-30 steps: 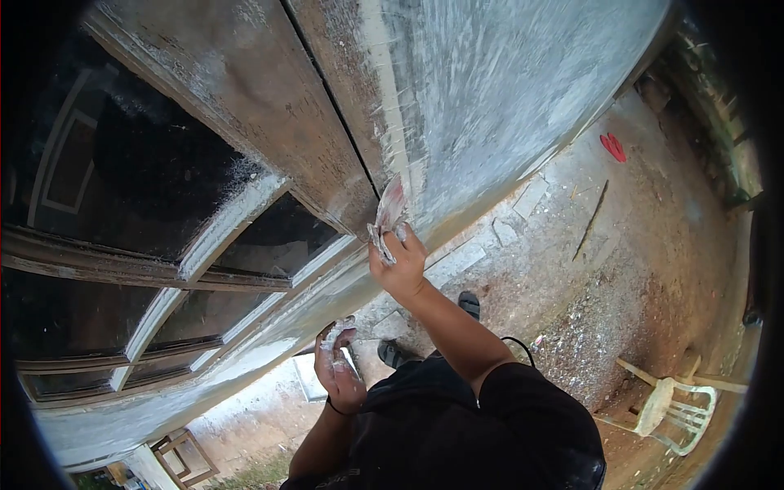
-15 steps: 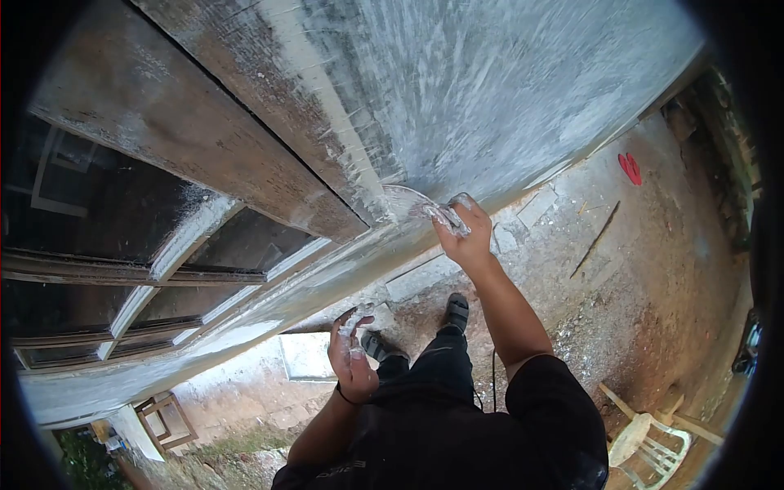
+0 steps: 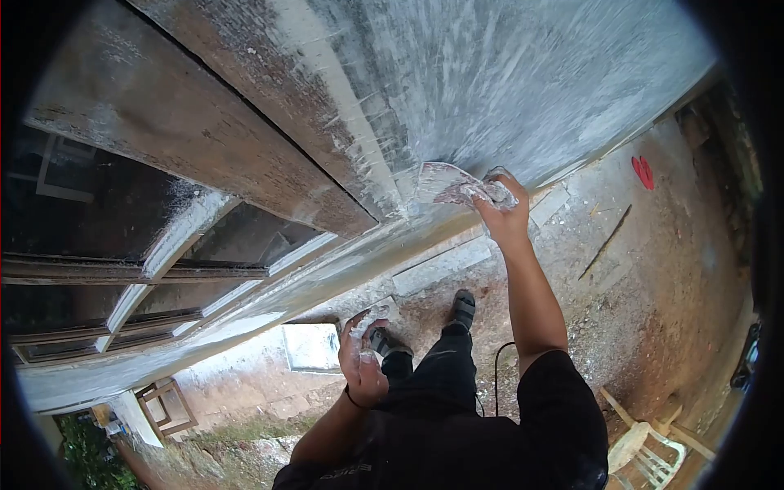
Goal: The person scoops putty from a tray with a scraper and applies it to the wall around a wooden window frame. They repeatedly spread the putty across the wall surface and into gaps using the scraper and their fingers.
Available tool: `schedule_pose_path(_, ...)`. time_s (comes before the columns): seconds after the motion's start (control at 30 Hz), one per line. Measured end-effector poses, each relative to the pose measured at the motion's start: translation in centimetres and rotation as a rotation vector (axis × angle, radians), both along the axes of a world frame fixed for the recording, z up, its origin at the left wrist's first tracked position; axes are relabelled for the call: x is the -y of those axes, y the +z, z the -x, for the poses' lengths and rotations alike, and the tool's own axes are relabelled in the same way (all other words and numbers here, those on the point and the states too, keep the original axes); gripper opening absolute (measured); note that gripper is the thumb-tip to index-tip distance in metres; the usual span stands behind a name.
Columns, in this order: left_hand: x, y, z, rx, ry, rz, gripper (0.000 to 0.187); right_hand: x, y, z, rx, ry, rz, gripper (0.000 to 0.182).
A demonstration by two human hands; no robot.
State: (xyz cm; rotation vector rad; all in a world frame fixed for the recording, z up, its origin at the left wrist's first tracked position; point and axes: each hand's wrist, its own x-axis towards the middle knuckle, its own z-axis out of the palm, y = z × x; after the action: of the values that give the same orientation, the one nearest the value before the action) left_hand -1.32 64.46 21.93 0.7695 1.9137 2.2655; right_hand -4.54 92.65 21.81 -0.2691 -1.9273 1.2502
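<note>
Smeared with white paste, my right hand (image 3: 505, 202) grips a flat scraper (image 3: 447, 184) whose broad blade lies at the grey-white wall (image 3: 506, 82), just right of the wooden window frame (image 3: 220, 131). My left hand (image 3: 362, 355) is held low in front of my body, its fingers curled round a whitish, paste-covered thing that I cannot make out. White paste coats its fingers too. A pale strip runs down the wall beside the frame.
Glass panes (image 3: 73, 212) fill the left side. Below lie a white-smeared square board (image 3: 313, 348), a stick (image 3: 605, 242) and red slippers (image 3: 643, 172). A pale chair (image 3: 653, 457) stands lower right, a wooden frame (image 3: 167, 407) lower left.
My right hand and the scraper have moved right, and the blade now shows more of its face. My left hand has shifted slightly right and down in view.
</note>
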Motion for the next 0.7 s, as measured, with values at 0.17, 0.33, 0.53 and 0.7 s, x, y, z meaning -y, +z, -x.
schedule_pose_path(0.17, 0.7, -0.9, 0.7, 0.002, -0.033, -0.030, 0.047, 0.6, -0.2, 0.5, -0.024, -0.027, -0.131, 0.016)
schedule_pose_path(0.33, 2.1, -0.8, 1.1, -0.045, -0.113, -0.064, 0.043, 2.0, 0.7, -0.7, 0.021, 0.010, -0.185, 0.016)
schedule_pose_path(0.53, 4.6, -0.7, 1.5, -0.018, -0.138, -0.035, 0.043, 3.8, 2.6, -2.6, 0.011, -0.019, -0.243, 0.014)
schedule_pose_path(0.7, 5.8, 0.0, 1.7, -0.064, -0.198, -0.040, 0.046, 2.8, 8.9, -3.3, 0.016, -0.063, -0.506, 0.016)
